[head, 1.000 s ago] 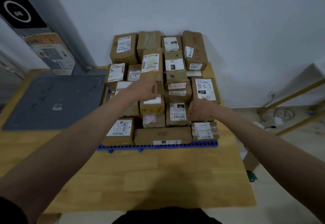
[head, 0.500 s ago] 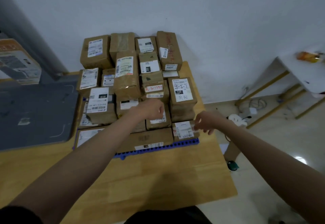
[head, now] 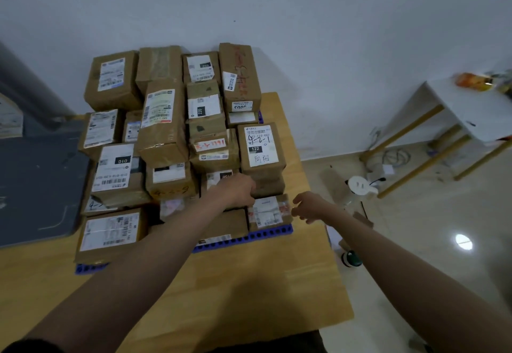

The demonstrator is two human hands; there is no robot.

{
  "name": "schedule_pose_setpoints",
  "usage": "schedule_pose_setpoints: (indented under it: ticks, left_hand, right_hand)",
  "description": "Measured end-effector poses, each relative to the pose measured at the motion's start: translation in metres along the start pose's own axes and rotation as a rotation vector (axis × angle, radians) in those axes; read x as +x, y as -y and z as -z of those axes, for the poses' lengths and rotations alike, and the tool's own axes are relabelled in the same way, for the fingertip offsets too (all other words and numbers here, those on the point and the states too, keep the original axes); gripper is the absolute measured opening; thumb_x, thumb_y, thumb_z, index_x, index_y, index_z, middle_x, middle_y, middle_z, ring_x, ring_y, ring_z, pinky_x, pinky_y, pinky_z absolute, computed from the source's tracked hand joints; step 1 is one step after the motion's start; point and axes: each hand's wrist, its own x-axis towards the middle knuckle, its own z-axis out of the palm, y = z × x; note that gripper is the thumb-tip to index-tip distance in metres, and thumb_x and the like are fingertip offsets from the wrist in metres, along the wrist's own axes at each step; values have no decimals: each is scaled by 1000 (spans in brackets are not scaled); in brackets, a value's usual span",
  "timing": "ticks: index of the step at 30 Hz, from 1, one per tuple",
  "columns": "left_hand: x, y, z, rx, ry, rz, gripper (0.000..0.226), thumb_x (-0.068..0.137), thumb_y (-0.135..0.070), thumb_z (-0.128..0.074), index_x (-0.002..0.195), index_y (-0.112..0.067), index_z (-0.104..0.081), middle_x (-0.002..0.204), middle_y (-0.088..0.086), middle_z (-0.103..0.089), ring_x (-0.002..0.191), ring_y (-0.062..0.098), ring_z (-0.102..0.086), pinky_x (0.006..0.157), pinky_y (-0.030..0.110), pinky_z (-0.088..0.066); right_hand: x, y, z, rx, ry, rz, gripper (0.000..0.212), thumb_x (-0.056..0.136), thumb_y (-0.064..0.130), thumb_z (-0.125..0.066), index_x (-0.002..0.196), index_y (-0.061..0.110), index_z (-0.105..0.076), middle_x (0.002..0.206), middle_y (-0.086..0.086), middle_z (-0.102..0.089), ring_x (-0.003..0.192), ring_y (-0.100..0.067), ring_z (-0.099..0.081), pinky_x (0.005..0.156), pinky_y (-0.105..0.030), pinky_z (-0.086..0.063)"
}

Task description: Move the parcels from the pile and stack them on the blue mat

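Several brown cardboard parcels point(head: 163, 122) with white labels stand stacked in layers on the blue mat point(head: 266, 235), which lies on a wooden table point(head: 249, 283) against the wall. My left hand point(head: 238, 189) lies curled over a front-middle parcel point(head: 219, 178) whose label is partly hidden under it. My right hand point(head: 307, 206) hovers at the right edge of a small taped parcel point(head: 268, 211) on the mat's front right corner, fingers loosely apart and holding nothing.
A dark grey board point(head: 36, 181) covers the table to the left of the stack. Right of the table is tiled floor with a white round device point(head: 358, 185), cables and a green object point(head: 352, 258). A white side table point(head: 471, 109) stands at far right.
My view has swung to the right. My left hand slid forward and down onto the front-middle parcel. My right hand let go, its fingers came apart, and it moved to the stack's right front corner.
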Motion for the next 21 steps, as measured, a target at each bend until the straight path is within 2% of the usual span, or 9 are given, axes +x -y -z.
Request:
schedule_pose_setpoints:
  ticks: [2,4,7,11,14,16,18,19,21]
  left_hand:
    - [7,-4,-3,20,13,53,17,86,-28,-63,87,-10,-63,94,7,-64,84,22,-62,71,37,-54]
    - [13,-8,-7,51,44,105,21,88,-33,-63,93,-13,-65,95,4,-64,85,21,-63,72,38,-57]
    - [20,-12,-15,67,68,181,25,87,-34,-63,102,-13,-64,101,4,-63,90,22,-63,76,38,-56]
    - [28,-19,-21,66,84,266,28,84,-32,-66,106,-14,-64,103,4,-65,91,22,-63,74,35,-55]
    - [32,-23,-20,64,80,302,29,83,-29,-66,108,-13,-65,103,5,-65,91,22,-64,70,33,-53]
    - [33,-23,-19,56,76,317,28,83,-28,-66,107,-13,-65,103,5,-66,90,22,-64,72,34,-55]
    - [34,-24,-19,49,68,328,27,84,-30,-66,106,-15,-66,101,4,-66,89,21,-64,71,33,-55]
    - [34,-23,-20,43,62,332,26,84,-31,-66,105,-16,-66,101,3,-66,88,20,-64,70,33,-55]
    - [34,-23,-21,31,53,336,25,85,-34,-65,103,-17,-67,100,3,-66,87,20,-63,69,32,-54]
  right_hand:
    - [14,-3,-2,1,30,27,52,94,24,-60,137,-1,-44,124,-18,-59,108,-32,-62,91,-42,-55]
    - [26,-5,-3,-6,67,64,47,94,27,-59,131,-1,-49,126,-18,-59,110,-31,-60,95,-42,-52]
    - [38,-8,-6,-33,132,146,37,96,27,-56,122,1,-57,126,-16,-61,106,-27,-58,86,-36,-47]
    - [48,-8,-8,-194,214,267,31,99,19,-45,120,0,-59,124,-19,-61,113,-34,-57,94,-39,-44]
    - [55,-12,-7,-230,246,327,30,97,18,-51,120,1,-60,121,-20,-63,109,-34,-58,93,-43,-47]
    - [59,-16,-5,-192,267,336,27,96,22,-56,115,3,-61,118,-16,-64,101,-29,-59,83,-38,-49]
    - [67,-21,1,-111,269,285,22,95,26,-57,102,6,-61,105,-12,-65,90,-23,-54,70,-29,-43]
    - [71,-22,5,-50,227,248,21,95,27,-57,100,7,-59,102,-10,-63,89,-22,-51,67,-26,-40]
    - [78,-24,16,122,96,191,35,92,25,-60,120,6,-52,114,-10,-57,96,-21,-50,71,-27,-40]
